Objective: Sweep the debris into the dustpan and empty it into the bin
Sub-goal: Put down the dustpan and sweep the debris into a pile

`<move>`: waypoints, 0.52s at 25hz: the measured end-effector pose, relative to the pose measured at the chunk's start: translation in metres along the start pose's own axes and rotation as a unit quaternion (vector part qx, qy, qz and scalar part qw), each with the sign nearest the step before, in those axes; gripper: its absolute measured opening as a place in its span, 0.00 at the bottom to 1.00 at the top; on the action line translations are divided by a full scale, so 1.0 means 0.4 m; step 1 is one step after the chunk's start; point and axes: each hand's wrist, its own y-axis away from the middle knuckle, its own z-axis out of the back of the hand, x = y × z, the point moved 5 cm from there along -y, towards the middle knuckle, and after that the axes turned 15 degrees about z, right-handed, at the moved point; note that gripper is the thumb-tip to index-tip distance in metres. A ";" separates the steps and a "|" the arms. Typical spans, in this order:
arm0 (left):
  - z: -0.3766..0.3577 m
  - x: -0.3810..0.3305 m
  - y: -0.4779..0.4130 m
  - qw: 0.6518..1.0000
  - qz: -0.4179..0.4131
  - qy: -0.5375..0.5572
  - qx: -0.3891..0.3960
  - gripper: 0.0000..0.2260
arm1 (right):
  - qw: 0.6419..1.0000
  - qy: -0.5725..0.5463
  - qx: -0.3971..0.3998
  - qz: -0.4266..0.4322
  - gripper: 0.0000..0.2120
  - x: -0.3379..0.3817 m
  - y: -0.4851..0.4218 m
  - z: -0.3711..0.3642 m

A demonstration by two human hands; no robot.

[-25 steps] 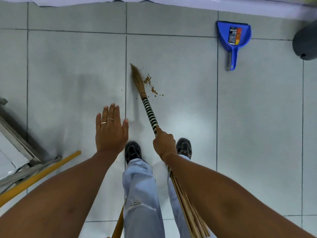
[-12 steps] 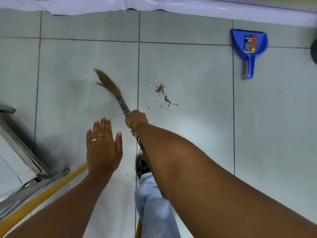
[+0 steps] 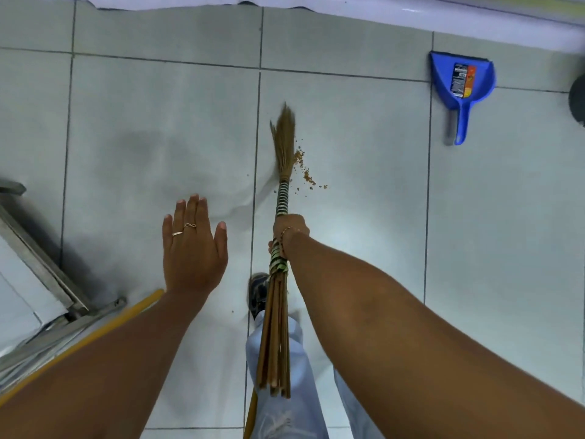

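Observation:
My right hand (image 3: 289, 231) grips a stick broom (image 3: 281, 198) by its black-and-white wrapped handle. The brown bristle tip rests on the grey floor tiles, touching the left side of a small patch of brown debris (image 3: 305, 172). My left hand (image 3: 191, 248) hovers flat over the floor to the left of the broom, fingers spread, holding nothing. A blue dustpan (image 3: 460, 82) lies on the floor at the far right, handle pointing toward me, well apart from the debris. The bin is a dark rounded shape (image 3: 577, 99) cut off by the right edge.
A metal frame (image 3: 41, 274) stands at the left edge, with a yellow pole (image 3: 95, 337) lying diagonally beside it. A white wall base (image 3: 348, 11) runs along the far side. My shoe (image 3: 258, 291) and pale jeans (image 3: 278, 391) are under the broom's handle end.
The broom swung from the left back to the right, and its bristles now meet the debris. My left hand stayed open in much the same place.

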 end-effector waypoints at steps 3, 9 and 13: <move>0.006 -0.032 0.013 1.000 -0.005 0.014 0.000 0.24 | 0.997 0.052 -0.041 0.027 0.17 -0.033 0.109 0.043; -0.019 -0.079 0.096 1.000 -0.007 0.001 0.006 0.25 | 0.962 0.204 -0.018 0.179 0.20 -0.125 0.279 0.099; -0.052 -0.106 0.136 1.000 -0.018 -0.014 0.018 0.24 | 0.931 0.296 0.071 0.200 0.21 -0.169 0.263 0.090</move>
